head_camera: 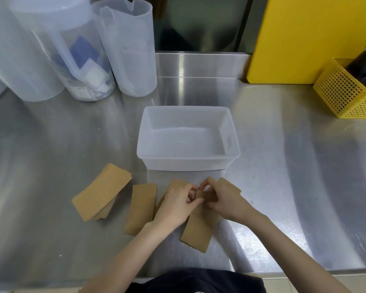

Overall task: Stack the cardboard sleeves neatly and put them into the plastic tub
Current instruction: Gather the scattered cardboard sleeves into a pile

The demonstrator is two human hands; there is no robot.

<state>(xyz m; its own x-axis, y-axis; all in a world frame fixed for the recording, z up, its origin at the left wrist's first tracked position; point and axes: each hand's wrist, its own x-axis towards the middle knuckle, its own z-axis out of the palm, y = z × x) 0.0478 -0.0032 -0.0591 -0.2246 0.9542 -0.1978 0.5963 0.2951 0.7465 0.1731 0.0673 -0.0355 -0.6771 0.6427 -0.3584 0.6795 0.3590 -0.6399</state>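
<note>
A white translucent plastic tub (188,163) stands in the middle of the steel counter with nothing inside. Brown flat cardboard sleeves lie in front of it. A small stack of sleeves (101,192) lies at the left, and a single sleeve (141,208) lies beside it. My left hand (175,205) and my right hand (224,199) meet just before the tub. Both pinch a bundle of sleeves (199,229), whose lower end rests on the counter. More sleeve corners stick out behind my hands.
Three tall clear plastic pitchers (127,49) stand at the back left, one holding paper scraps. A yellow board (304,39) leans on the back wall. A yellow mesh basket (347,92) sits at the far right. The counter's front edge (283,273) runs near my body.
</note>
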